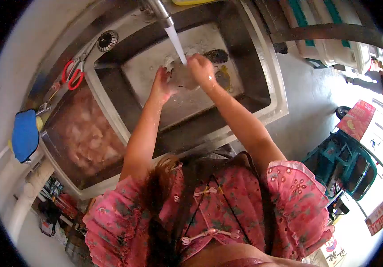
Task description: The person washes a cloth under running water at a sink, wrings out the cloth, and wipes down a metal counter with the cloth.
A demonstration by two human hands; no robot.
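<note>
A stream of water from the tap (159, 12) falls between my two hands, over a pale, greyish round thing (183, 76). It is blurred and wet, and I cannot make out its kind. My right hand (201, 71) is closed on its upper right edge, with the fingers bent. At its left side my left hand (161, 85) cups the edge, thumb and fingers curved round it. Both hands are over the sink basin (187, 113). Beyond my right hand, a dark clump (216, 56) and a yellowish patch (223, 78) lie on the basin floor.
Left of the basin, a second basin (60, 133) holds many pale pinkish pieces in liquid. Red-handled scissors (73, 74) and a round black strainer (107, 41) lie on the sink ledge. A blue cloth or pad (25, 135) hangs at far left. Green crates (340, 162) stand on the right.
</note>
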